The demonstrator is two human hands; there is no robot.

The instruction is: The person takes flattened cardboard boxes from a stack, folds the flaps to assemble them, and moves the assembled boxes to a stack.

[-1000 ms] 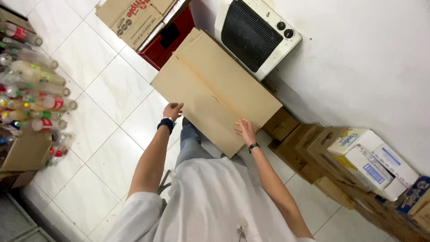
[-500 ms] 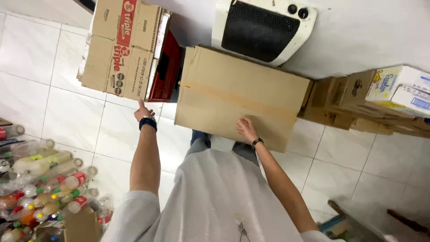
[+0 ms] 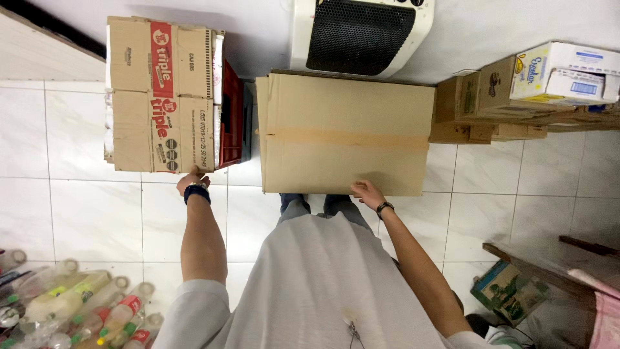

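— Head view: where do we find the hands?

— Our right hand [image 3: 367, 192] rests on the near edge of the large plain carton [image 3: 345, 134], fingers curled over it; whether they clamp it we cannot tell. The carton lies just beyond those fingers, below the white heater [image 3: 358, 35].

— And the other?

— Our left hand [image 3: 192, 179] touches the printed carton stack's [image 3: 160, 94] near edge; its fingers are hidden. A red crate [image 3: 231, 123] stands just right of them.
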